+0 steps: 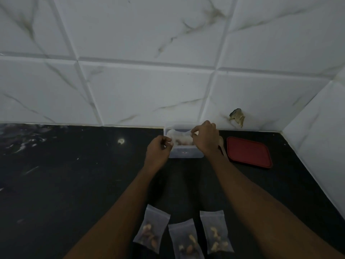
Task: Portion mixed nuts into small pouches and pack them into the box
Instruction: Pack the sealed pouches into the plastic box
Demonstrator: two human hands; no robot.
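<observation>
while pouch (180,135) hung over box (186,153): left hand (158,149) and right hand (205,140) each pinched its mouth.
risk: nuts (179,142) could spill if seal was incomplete.

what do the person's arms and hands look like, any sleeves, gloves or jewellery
No sleeves show: the left forearm and right forearm are bare down to the frame's bottom edge. The left hand and right hand are bare too, with no gloves. No watch, bracelet or ring is visible, though the light is dim.
</observation>
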